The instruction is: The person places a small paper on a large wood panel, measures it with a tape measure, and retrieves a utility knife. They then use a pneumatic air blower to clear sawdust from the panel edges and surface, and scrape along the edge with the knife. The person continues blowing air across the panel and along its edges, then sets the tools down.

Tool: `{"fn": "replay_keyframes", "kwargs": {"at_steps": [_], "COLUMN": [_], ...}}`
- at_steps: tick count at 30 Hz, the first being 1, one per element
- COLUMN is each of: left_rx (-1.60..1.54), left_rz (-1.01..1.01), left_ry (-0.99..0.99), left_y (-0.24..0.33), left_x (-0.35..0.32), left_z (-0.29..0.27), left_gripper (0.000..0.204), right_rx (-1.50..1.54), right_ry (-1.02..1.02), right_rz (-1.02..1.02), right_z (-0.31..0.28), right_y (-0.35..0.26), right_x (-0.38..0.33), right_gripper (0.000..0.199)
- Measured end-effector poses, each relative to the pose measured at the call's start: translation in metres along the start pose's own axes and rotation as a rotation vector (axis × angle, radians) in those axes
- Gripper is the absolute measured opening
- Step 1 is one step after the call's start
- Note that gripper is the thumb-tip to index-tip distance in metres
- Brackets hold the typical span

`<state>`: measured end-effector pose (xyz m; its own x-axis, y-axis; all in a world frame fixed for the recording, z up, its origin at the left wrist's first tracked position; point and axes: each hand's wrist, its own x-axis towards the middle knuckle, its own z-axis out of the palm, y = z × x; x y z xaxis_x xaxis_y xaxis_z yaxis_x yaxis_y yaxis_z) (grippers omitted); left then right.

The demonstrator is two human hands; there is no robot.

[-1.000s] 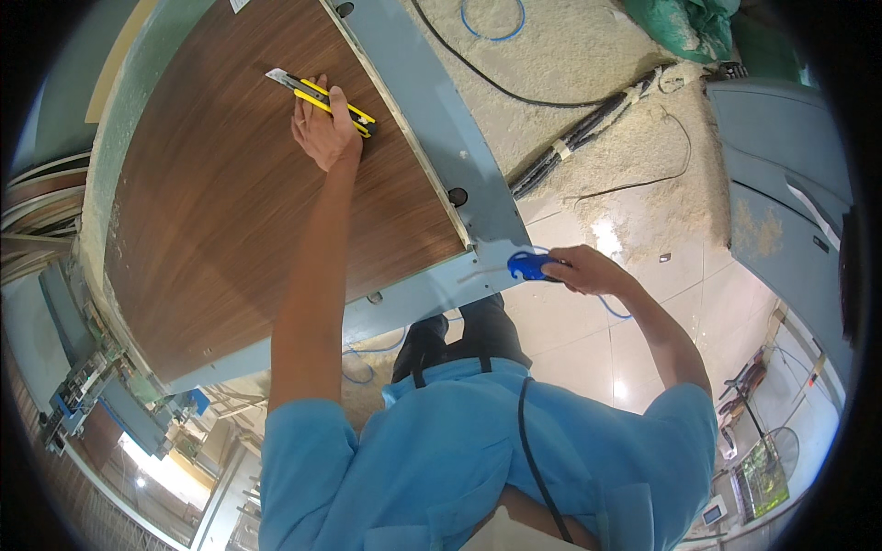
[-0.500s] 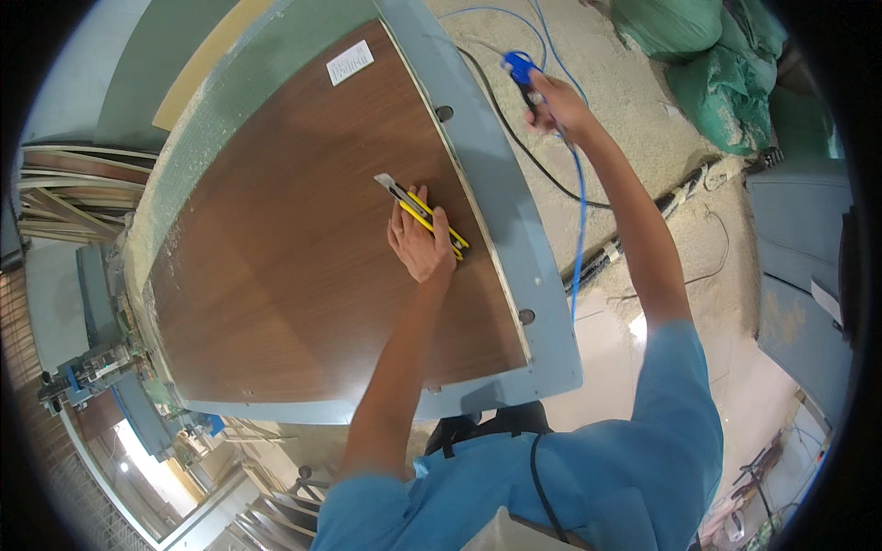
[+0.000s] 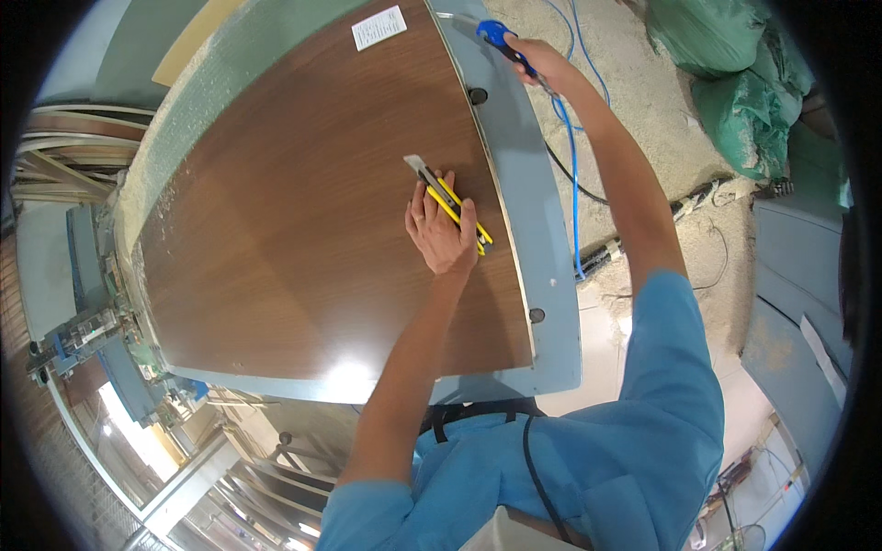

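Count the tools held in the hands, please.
2: the knife in the left hand, over the brown panel, and the air gun in the right hand. Each hand partly covers its tool.

1 fisheye view, the left of 2 head-worn cameras, looks steeply down onto the brown panel (image 3: 312,230). It sits near enough for the blue shirt (image 3: 597,459) to fill 5 o'clock and reaches the green bags (image 3: 749,119) at 2 o'clock; 12 o'clock points forward.

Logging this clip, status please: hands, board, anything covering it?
Left hand holding yellow utility knife, on brown board. Right hand gripping blue air gun. Left hand, knife, white label cover parts.
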<state>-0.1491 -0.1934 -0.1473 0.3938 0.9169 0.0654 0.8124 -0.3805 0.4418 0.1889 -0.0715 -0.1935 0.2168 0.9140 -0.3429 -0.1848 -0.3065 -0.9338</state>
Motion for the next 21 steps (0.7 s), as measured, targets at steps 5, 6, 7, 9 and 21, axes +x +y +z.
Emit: {"fn": "replay_keyframes", "kwargs": {"at_steps": [5,6,7,9,21], "left_rx": [-0.026,-0.172,-0.127,-0.027,-0.536], "left_rz": [-0.032,-0.131,-0.084,-0.043,0.033], "left_ry": [0.127,0.055,0.079,0.048,0.023], "left_y": [-0.003,-0.004,-0.002,0.0,-0.023], "left_x": [-0.006,-0.008,-0.01,-0.009,-0.034], "left_z": [-0.004,-0.006,-0.006,-0.004,-0.017], "left_gripper": [0.047,0.058,0.058,0.058,0.056], "right_rx": [-0.08,-0.027,-0.04,-0.06,-0.262], "right_ry": [-0.034,-0.051,0.027,0.011,-0.02], "right_rz": [0.059,0.055,0.174,0.259,0.466], "right_z": [0.002,0.007,0.013,0.021,0.039], "right_y": [0.051,0.06,0.068,0.082,0.142], "right_x": [-0.129,-0.16,-0.188,-0.25,-0.498], "right_gripper": [0.049,0.044,0.041,0.043,0.046]}}
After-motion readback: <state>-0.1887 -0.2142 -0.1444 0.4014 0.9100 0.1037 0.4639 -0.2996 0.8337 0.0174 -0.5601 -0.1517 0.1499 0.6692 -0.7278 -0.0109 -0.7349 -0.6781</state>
